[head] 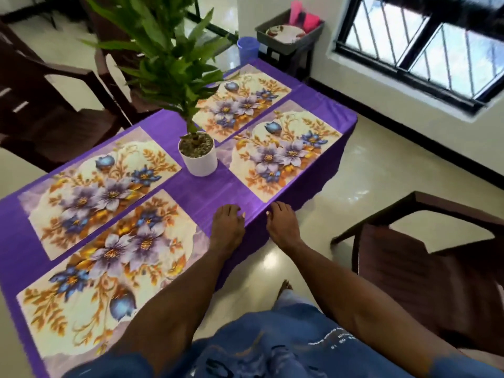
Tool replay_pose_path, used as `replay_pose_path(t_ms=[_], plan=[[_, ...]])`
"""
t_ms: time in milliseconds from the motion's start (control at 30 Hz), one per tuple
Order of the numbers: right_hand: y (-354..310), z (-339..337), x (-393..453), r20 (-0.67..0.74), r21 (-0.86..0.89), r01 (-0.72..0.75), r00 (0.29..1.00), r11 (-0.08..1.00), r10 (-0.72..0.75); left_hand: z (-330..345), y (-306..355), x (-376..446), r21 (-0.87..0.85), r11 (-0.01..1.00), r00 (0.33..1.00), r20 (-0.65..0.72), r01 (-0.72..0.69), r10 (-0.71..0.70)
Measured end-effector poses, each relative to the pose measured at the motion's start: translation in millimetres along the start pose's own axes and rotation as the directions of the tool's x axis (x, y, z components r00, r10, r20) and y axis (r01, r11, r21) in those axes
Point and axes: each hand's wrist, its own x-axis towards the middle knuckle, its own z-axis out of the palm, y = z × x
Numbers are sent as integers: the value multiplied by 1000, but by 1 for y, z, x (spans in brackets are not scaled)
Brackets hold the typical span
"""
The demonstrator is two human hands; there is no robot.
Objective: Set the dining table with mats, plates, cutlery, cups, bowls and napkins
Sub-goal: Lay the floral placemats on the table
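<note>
With four mats (283,151) laid, both hands, left (227,225) and right (281,223), rest loose and empty at the near edge; plates (285,32) sit in the far bin (313,30), right hand nearer.

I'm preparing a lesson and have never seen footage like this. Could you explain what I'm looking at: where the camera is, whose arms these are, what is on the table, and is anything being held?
There is no machine: a camera worn on a person's head looks down at their own arms. The left hand and right hand reach to the near edge of the purple tablecloth; neither has a grip on anything. Four floral mats lie on it, such as the nearest mat, around a potted plant. Beyond the table, a grey tub on a stand holds a plate.
</note>
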Motion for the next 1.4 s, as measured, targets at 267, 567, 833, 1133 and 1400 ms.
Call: replay_pose_path(t_ms=[267,567,833,1133,1400], plan=[[78,-52,90,43,-58,81,996,995,-79,40,62,93,76,996,988,145,42,-53],[119,-80,166,39,-61,89,995,994,-87,63,117,162,62,998,999,13,33,-34],[174,-108,274,20,-73,80,997,994,-79,122,165,293,17,999,992,-119,-41,43],[221,-140,385,-37,-102,1,999,995,-5,175,206,415,-3,1000,998,-66,-15,15],[263,-162,480,1,-113,15,1000,993,-15,215,241,512,-111,994,993,-116,5,-18]])
